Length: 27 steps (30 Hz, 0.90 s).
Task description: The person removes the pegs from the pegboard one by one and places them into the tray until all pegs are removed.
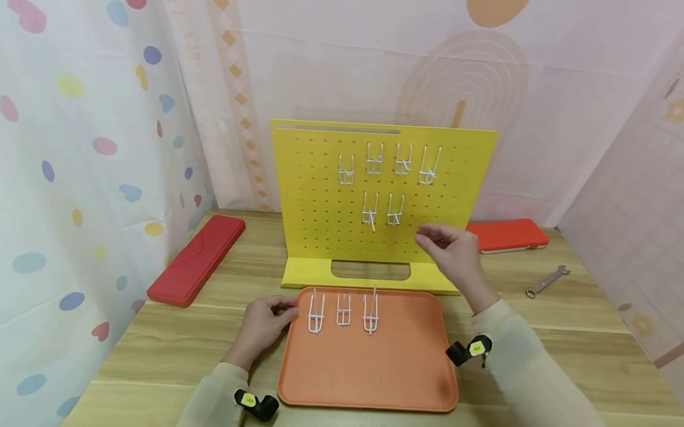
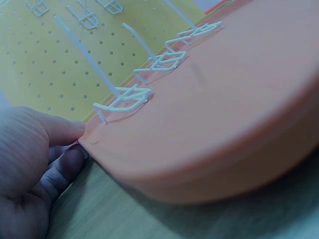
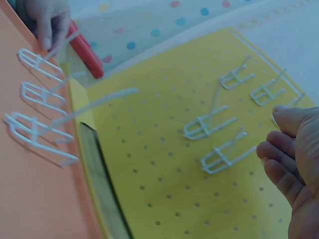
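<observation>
In the head view my left hand [image 1: 263,327] pinches the upper left rim of an orange tray [image 1: 370,371]; in the left wrist view the thumb [image 2: 67,130] lies on the rim with fingers beneath it. Three white wire pegboard hooks stand in a row on the tray: a left hook [image 1: 316,315], a middle hook [image 1: 343,311] and a right hook [image 1: 370,317]. Behind the tray, a yellow pegboard [image 1: 306,273] carries several white hooks in two rows. My right hand [image 1: 456,258] hovers before its lower right part, fingers loosely bent and holding nothing.
A dark red case [image 1: 196,258] lies on the wooden table at the left. Behind the board's right side is a brighter red case [image 1: 508,235], with a metal wrench [image 1: 547,282] nearer to me. Patterned curtains [image 1: 347,56] hang around the table.
</observation>
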Each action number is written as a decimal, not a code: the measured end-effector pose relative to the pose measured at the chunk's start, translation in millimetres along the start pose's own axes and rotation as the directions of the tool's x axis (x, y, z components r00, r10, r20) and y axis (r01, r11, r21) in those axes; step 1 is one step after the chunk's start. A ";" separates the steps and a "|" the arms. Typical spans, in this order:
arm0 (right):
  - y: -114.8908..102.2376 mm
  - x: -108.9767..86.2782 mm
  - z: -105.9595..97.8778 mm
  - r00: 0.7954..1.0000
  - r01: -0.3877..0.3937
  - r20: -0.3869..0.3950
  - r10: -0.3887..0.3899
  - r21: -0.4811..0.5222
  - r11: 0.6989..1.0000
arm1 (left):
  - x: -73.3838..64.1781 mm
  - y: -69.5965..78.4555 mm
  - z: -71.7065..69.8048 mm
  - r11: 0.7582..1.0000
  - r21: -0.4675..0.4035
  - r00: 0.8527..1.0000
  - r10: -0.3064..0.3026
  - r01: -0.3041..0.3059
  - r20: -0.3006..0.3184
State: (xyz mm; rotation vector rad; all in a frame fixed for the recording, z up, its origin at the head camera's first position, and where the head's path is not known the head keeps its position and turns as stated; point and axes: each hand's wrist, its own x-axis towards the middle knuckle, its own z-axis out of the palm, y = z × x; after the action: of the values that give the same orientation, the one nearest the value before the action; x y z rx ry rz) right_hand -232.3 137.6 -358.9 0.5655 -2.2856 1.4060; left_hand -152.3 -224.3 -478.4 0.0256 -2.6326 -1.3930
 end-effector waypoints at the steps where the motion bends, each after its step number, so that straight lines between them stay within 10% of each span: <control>1: -0.4 3.9 -3.2 1.000 0.000 -0.015 0.000 0.000 1.000 | 0.4 0.0 0.1 1.000 0.001 1.000 -0.001 0.001 -0.001; 27: -12.6 69.1 -21.4 0.979 -0.058 -0.193 0.063 0.032 0.998 | 0.9 1.8 -0.3 0.999 -0.023 1.000 -0.025 0.025 0.006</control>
State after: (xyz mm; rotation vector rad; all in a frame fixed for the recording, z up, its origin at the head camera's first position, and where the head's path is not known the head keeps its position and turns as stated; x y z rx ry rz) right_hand -281.0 142.7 -304.3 0.3516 -2.1485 1.4536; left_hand -153.0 -223.6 -476.7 0.0518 -2.6286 -1.4337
